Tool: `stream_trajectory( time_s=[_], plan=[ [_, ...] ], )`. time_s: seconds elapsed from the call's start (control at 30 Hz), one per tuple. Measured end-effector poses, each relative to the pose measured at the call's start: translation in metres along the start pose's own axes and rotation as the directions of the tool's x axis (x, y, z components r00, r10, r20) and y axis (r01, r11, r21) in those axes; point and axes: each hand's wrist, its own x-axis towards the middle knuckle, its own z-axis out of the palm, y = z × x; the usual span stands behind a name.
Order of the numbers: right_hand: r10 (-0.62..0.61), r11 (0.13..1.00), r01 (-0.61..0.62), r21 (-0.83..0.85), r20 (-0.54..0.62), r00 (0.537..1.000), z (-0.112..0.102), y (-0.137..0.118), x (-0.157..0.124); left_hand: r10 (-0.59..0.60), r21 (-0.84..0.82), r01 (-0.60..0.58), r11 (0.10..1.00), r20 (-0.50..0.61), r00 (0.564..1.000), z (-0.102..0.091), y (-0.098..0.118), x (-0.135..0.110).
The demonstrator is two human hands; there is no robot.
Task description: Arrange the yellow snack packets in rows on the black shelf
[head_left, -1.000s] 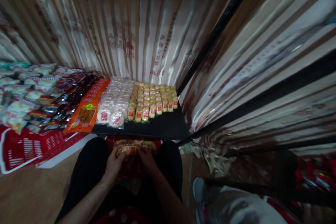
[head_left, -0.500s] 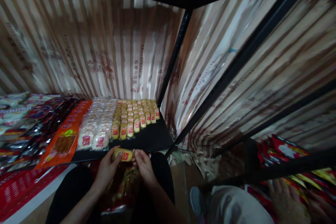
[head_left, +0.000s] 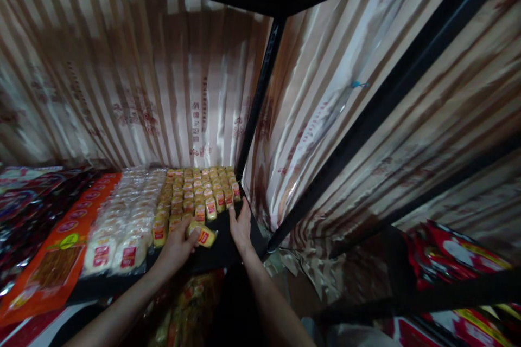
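My left hand (head_left: 178,245) is closed on a small yellow wrapped snack cake (head_left: 205,237) with a red label, tilted above the front of the black shelf (head_left: 228,236). Nothing shows in my right hand (head_left: 241,226); its thumb and fingers are apart, at the front right end of the rows of similar snack cakes (head_left: 210,207). Its fingertips are close to the last packets, but whether they touch is unclear. Below the shelf edge, near my lap, lies a bag of more yellow packets (head_left: 189,303).
Left of the cakes stand rows of clear-wrapped white round cakes (head_left: 130,249), an orange snack bag (head_left: 52,265) and dark packets (head_left: 32,211). Black metal posts (head_left: 260,97) frame the corner before a striped curtain (head_left: 163,65). Red bags (head_left: 456,249) lie on the right.
Both hands have moved forward from my lap to over the shelf. My right hand has let go of the snack cake, which stays in my left. The camera view has shifted; another person's hand has left view.
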Motion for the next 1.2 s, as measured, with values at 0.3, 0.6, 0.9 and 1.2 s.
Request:
stream_trajectory(
  time_s=[0.3, 0.6, 0.9, 1.2],
  plan=[
    [-0.022, 0.981, 0.031, -0.190, 0.049, 0.999, 0.033, 0.014, 0.045, 0.044, 0.169, -0.051, 0.984, 0.044, 0.998, 0.024, 0.023, 0.060],
    [-0.106, 0.947, 0.110, -0.300, 0.028, 0.994, 0.051, 0.033, 0.044, 0.079, 0.273, -0.082, 0.958, 0.022, 0.997, 0.040, 0.046, 0.090],
    [-0.132, 0.921, 0.131, -0.368, 0.023, 0.991, 0.054, 0.032, 0.042, 0.238, 0.445, -0.211, 0.870, -0.005, 0.971, 0.068, 0.077, 0.147],
    [-0.135, 0.927, 0.132, -0.351, 0.017, 0.991, 0.052, 0.032, 0.043, 0.506, 0.495, -0.514, 0.700, 0.164, 0.847, 0.117, 0.088, 0.211]
  ],
)
